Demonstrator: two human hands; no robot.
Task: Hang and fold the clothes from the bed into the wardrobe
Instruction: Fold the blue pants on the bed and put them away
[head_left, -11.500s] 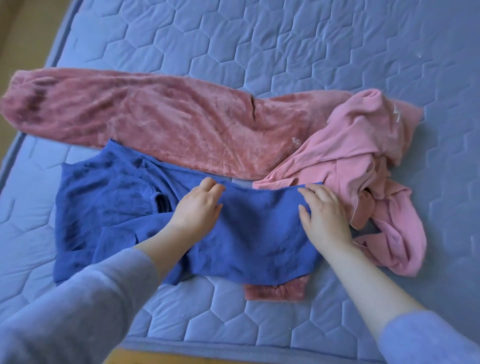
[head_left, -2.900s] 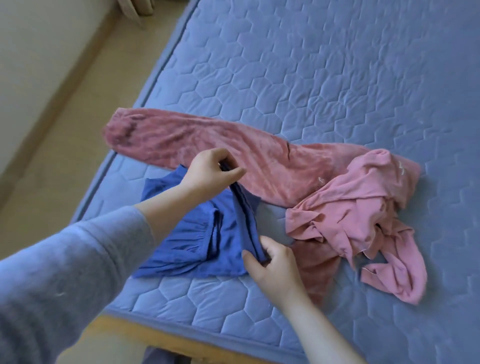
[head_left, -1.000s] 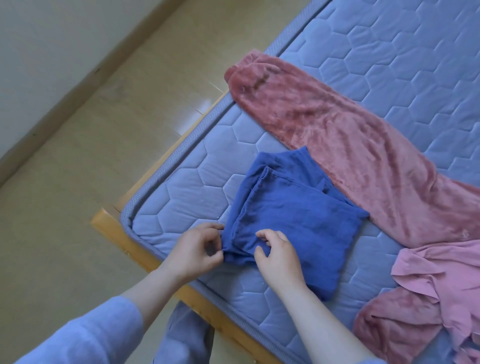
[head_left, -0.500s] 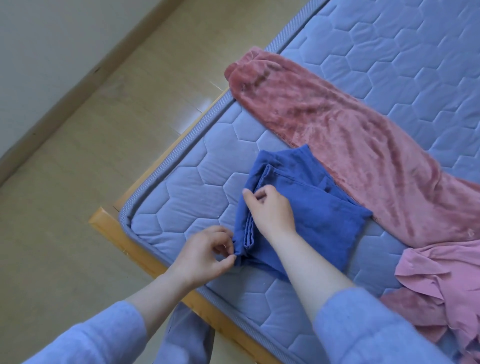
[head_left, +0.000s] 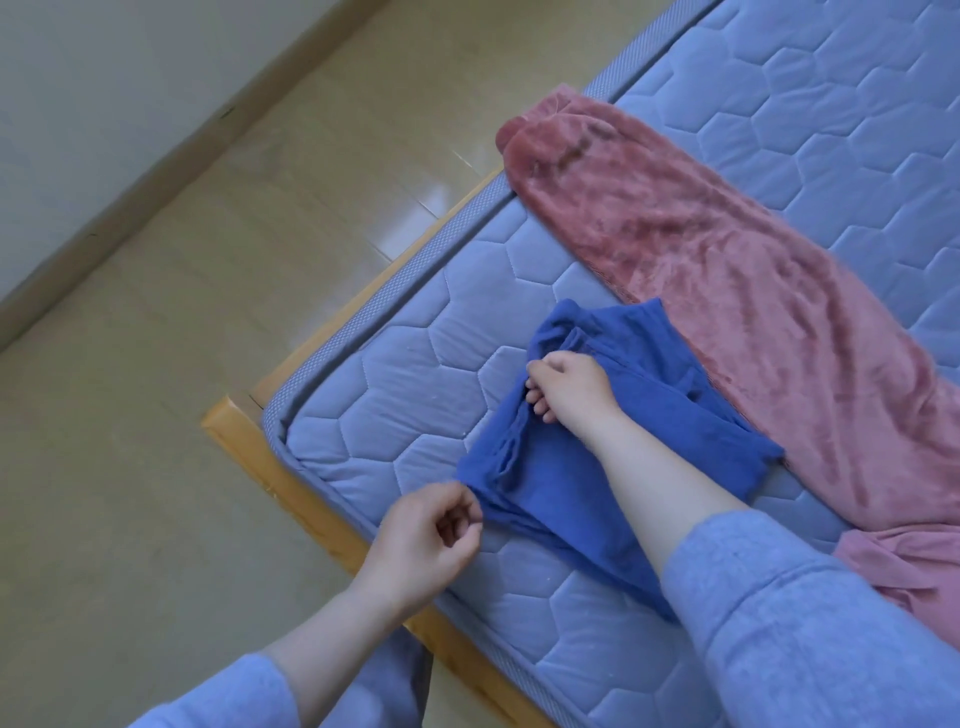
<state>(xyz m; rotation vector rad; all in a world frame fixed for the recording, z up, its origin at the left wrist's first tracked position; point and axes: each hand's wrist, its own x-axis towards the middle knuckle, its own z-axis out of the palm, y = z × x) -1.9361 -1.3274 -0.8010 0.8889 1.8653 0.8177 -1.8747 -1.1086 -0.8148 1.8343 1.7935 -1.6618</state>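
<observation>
A quilted blue-grey mattress (head_left: 415, 384) fills the right side of the head view, its corner pointing toward the lower left. Beyond it a pale yellowish floor (head_left: 182, 364) runs up to a light wall (head_left: 104, 78) with a brownish skirting board (head_left: 182, 150) along its foot. A wooden frame (head_left: 291, 488) shows as a narrow strip under the edges of the mattress.

A long pink fleece garment (head_left: 727, 291) lies stretched flat across the mattress, one end at the far edge near the top of the view and the rest running down to the right. A blue garment (head_left: 550, 483), folded into several layers, lies on the mattress near the corner, just beside the fleece; its far edge touches or slightly overlaps the fleece. A lighter pink garment (head_left: 904, 566) lies crumpled at the right edge of the view, against the lower end of the fleece.

Both arms wear grey-blue sleeves pushed back from the wrists. The right hand (head_left: 571, 389) rests on top of the blue garment, its fingers curled down into the stacked folds along the left side, gripping the layers. The left hand (head_left: 421, 540) sits over the near edge of the mattress, thumb and forefinger closed on the near corner of the blue garment, the other fingers curled loosely into the palm.
</observation>
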